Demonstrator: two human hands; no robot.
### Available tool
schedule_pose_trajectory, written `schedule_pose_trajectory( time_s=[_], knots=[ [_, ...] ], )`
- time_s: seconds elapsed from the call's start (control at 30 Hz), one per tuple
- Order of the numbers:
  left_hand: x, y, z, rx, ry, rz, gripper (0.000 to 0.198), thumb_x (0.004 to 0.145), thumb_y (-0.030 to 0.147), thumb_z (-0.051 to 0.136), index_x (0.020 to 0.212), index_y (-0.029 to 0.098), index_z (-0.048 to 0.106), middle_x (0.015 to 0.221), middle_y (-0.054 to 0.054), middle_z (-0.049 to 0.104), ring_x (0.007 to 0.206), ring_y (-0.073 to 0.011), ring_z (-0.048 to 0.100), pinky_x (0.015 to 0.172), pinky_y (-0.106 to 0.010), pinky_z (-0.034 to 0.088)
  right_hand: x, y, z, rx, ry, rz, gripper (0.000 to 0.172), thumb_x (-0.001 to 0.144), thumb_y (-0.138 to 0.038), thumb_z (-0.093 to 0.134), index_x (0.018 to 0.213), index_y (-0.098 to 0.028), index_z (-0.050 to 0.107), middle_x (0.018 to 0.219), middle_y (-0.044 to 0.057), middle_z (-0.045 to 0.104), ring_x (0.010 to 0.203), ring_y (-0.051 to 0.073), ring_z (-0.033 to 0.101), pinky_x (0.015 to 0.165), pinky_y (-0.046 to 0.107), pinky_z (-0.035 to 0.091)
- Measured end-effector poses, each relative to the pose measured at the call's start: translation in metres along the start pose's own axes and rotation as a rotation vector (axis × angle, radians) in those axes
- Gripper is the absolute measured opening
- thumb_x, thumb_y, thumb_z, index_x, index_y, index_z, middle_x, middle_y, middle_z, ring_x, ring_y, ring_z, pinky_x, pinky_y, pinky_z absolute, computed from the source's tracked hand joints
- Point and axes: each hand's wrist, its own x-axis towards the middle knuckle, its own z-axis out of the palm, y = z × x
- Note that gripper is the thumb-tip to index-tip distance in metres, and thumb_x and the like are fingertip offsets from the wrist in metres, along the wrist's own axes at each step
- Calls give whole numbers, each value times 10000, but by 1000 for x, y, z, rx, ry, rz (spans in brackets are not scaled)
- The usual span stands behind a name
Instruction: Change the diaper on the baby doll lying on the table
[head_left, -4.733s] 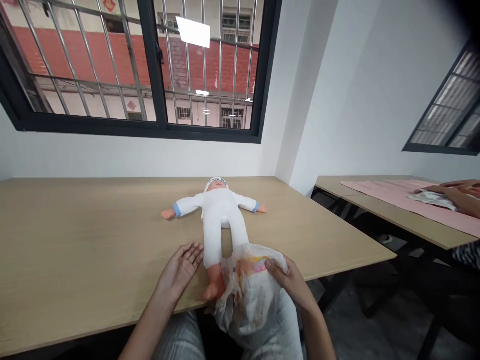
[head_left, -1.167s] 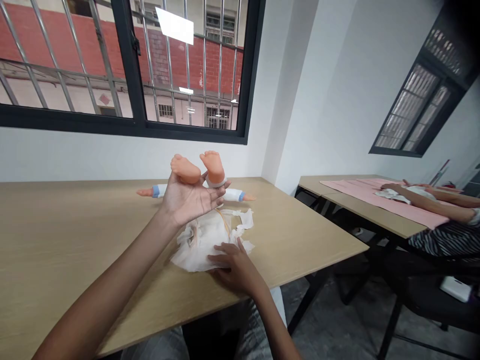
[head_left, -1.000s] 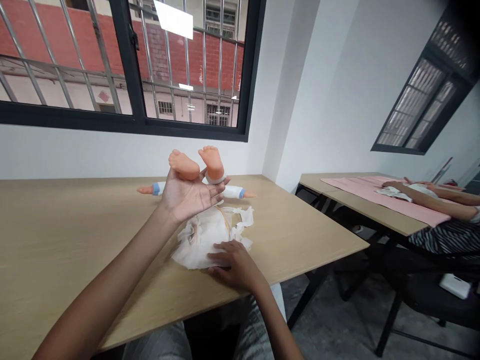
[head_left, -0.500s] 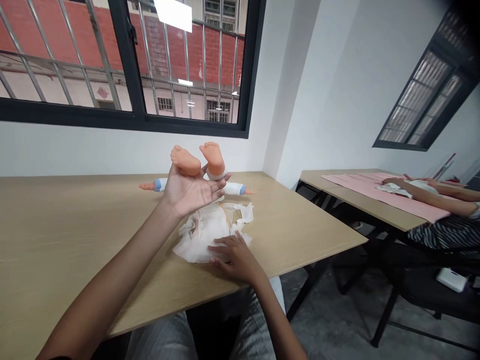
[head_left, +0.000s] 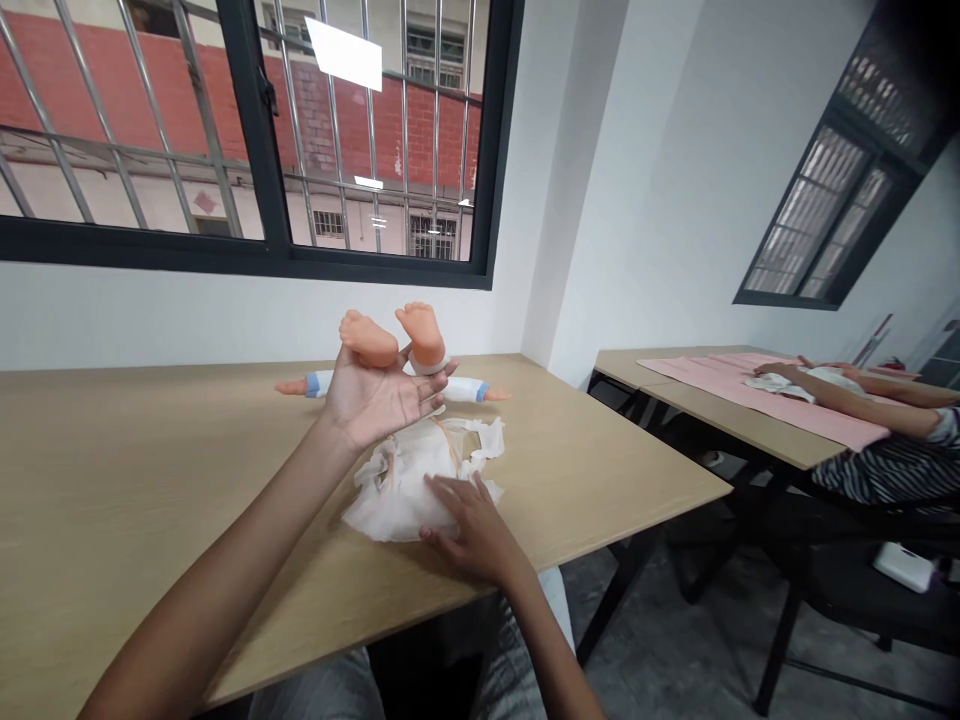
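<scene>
A baby doll [head_left: 424,337] lies on the table with its bare feet raised. Its arms, in white sleeves with blue cuffs, stretch to both sides. My left hand [head_left: 382,393] holds the doll's legs up by the ankles, palm toward me, partly hiding the legs and body. Below lies an unfolded white diaper [head_left: 405,480] with frilled edges and a tab spread at its right. Over the diaper's lower right part rests my right hand [head_left: 469,525], open, fingers apart and touching it. The doll's head is hidden.
The wooden table [head_left: 150,510] meets the wall under a barred window [head_left: 292,250]. To the right, another person's hands work on white cloth [head_left: 780,385] over a pink mat [head_left: 705,375] on a second table. A black chair [head_left: 855,590] stands on the floor there.
The view has tilted up slightly, so the table things sit a little lower in the picture. My right hand has shifted slightly on the diaper. My left hand keeps its hold.
</scene>
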Motion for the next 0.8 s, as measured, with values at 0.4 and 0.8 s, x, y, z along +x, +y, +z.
schedule_pose_trajectory(
  time_s=[0.4, 0.8],
  knots=[
    [-38, -86, -25, -91, 62, 32, 468, 835, 449, 392, 1204, 176, 483, 1077, -156, 595, 851, -251, 608, 753, -406, 486, 1, -3, 12, -99, 7, -28, 346, 870, -417, 445, 1148, -231, 531, 1141, 63, 575, 1149, 214, 444, 1099, 500, 69],
    [-78, -160, -66, -283, 211, 146, 438, 852, 376, 426, 1278, 282, 469, 1117, -80, 613, 1174, -288, 486, 1016, -556, 305, -1, 6, 11, -195, 66, 152, 336, 863, -226, 418, 1184, -200, 514, 1218, 103, 511, 1175, 245, 394, 1053, 443, 204]
  ],
)
